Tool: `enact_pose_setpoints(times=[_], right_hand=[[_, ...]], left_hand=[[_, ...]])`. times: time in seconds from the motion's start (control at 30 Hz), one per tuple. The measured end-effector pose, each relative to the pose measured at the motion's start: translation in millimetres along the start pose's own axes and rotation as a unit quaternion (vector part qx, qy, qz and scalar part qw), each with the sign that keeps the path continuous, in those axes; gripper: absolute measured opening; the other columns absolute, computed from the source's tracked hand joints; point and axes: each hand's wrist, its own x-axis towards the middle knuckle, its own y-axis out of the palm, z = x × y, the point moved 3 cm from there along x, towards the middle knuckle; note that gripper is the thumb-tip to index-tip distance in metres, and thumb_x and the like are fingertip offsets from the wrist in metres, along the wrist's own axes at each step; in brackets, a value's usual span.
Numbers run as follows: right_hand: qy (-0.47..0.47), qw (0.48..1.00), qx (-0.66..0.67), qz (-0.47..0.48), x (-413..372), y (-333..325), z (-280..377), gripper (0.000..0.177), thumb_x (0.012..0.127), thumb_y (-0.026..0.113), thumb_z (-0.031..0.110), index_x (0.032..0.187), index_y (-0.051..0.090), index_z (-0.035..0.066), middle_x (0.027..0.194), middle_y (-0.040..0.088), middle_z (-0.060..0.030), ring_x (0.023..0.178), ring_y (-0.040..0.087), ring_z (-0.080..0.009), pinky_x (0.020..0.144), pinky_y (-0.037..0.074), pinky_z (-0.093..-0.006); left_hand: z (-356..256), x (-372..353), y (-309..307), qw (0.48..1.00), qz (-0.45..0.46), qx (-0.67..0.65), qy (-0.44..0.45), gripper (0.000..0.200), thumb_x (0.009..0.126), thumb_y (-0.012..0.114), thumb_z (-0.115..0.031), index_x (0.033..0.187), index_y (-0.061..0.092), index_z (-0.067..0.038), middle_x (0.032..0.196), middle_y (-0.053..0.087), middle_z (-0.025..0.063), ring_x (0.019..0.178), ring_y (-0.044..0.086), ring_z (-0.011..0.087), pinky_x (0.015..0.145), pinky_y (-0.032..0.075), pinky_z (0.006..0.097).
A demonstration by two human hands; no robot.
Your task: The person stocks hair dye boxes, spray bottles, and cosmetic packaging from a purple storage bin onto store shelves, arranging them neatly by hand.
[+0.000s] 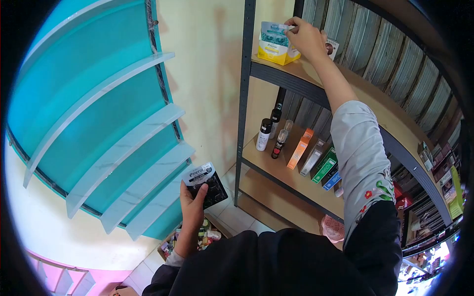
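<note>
My left hand [194,200] is closed around a black packet [213,187] with a white top band, labelled "emeron", thumb across its front. My right hand [305,38] reaches up to the top shelf, fingers pinched at the upper right corner of a teal and white sachet [274,33] marked "hijab". That sachet stands upright in a yellow and white display box [277,53] near the shelf's left end. Behind my right hand, a white box with a brown round print [332,48] is partly hidden.
On the shelf below stand spray cans [264,134], an orange box [300,148], a green box [324,165] and a blue box [332,181]. Turquoise wall shelving [143,121] is at left. A carton of mixed goods [210,234] and a pink basket [332,228] sit low down.
</note>
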Motion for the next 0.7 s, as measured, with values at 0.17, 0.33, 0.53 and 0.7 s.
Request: enact_pose_setpoints(times=[0.17,0.33,0.53,0.7], right_hand=[[-0.023,0.998,-0.059,-0.011,-1,-2,4,0.022,0.081,0.057,0.032,0.099,0.064,0.022,0.094,0.067,-0.0019,0.092,0.062,-0.0233,0.095,0.024,-0.0625],[-0.064,0.986,-0.111,-0.108,-6,-4,3,0.029,0.081,0.056,0.038,0.101,0.064,0.019,0.098,0.064,-0.0069,0.094,0.06,-0.0275,0.095,0.03,-0.057],[-0.119,0.96,0.254,-0.009,-34,-61,55,0.027,0.086,0.056,0.03,0.101,0.063,0.009,0.093,0.064,-0.0054,0.091,0.059,-0.0187,0.079,0.046,-0.031],[-0.319,0.836,0.298,0.333,-107,-82,114,0.029,0.084,0.06,0.027,0.104,0.062,0.007,0.089,0.064,-0.0041,0.082,0.059,-0.0128,0.073,0.046,-0.0268]], left_hand=[[2,-1,2,1.0,-0.006,-0.002,-0.001,0.042,0.083,0.059,0.0,0.12,0.04,0.0,0.109,0.055,0.0082,0.1,0.053,0.0153,0.089,0.041,0.0274],[0,0,7,1.0,-0.003,0.004,-0.006,0.041,0.082,0.06,0.0,0.119,0.041,0.0,0.108,0.056,0.0075,0.1,0.053,0.0149,0.089,0.041,0.0278],[-40,28,46,0.983,0.088,0.088,0.133,0.035,0.081,0.061,-0.001,0.112,0.045,0.0,0.105,0.056,0.007,0.097,0.053,0.0132,0.088,0.041,0.0269],[-84,54,105,0.965,0.182,0.039,0.185,0.034,0.082,0.06,-0.001,0.113,0.043,0.0,0.102,0.056,0.007,0.098,0.053,0.0141,0.088,0.04,0.027]])
